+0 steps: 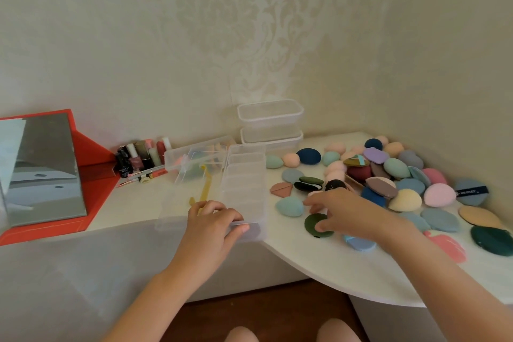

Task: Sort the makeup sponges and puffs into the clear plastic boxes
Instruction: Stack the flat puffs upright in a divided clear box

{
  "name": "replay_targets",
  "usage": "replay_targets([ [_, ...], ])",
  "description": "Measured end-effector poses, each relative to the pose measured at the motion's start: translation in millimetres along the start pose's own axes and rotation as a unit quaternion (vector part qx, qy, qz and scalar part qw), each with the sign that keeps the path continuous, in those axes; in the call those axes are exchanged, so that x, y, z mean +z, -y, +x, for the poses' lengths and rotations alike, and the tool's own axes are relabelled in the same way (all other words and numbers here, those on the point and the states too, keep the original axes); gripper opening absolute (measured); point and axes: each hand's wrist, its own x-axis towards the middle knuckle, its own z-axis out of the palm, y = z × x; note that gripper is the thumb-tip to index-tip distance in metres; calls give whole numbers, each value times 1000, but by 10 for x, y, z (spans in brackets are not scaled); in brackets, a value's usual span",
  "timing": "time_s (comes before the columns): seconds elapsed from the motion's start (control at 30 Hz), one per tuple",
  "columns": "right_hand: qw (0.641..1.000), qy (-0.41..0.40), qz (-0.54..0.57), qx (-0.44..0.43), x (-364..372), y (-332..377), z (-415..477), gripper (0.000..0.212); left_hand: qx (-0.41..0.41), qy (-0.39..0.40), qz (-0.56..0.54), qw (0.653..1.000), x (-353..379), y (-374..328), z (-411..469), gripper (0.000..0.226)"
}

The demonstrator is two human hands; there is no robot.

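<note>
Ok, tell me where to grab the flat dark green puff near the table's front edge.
I'd pinch the green puff at its near left rim, coming from the table's front edge. It is a thin disc lying flat, so only the rim gives purchase. That side is bare; a teal sponge sits behind it and the right hand covers its right part.

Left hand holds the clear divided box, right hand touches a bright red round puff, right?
No: the head view shows the round puff at the right hand is dark green, not red. The left hand does hold the clear divided box.
</note>
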Motion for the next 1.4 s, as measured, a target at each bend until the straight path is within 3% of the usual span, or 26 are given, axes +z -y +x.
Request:
replay_targets([
  [0.13, 1000, -16, -22, -11, -10, -23, 41, 49, 8, -1, -23, 1000, -41, -11, -13, 24],
  [0.27, 998, -44, -16, -29, -150, -12, 57, 18, 1, 15, -32, 999, -58, -15, -1, 21],
  [0.5, 968, -188, 154, -70, -379, 212, 51, 8, -9, 22, -28, 999, -86, -36, 28, 21],
  [0.6, 952, -198, 195, -131, -260, 509, 83, 8, -8, 16, -34, 999, -96, -50, 27, 18],
  [0.83, 944, -217, 121, -215, -40, 988, 188, 12, 48, -21, -22, 998, -83, -32, 36, 20],
  [1.03, 963, -180, 33, -196, 24, 1068, 213, 17, 49, -27, -34, 998, -98, -11, 37, 17],
  [1.4, 973, -94, -106, -181, 100, 1058, 269, 22, 17, -25, -78, 997, -99, -39, -14, 32],
])
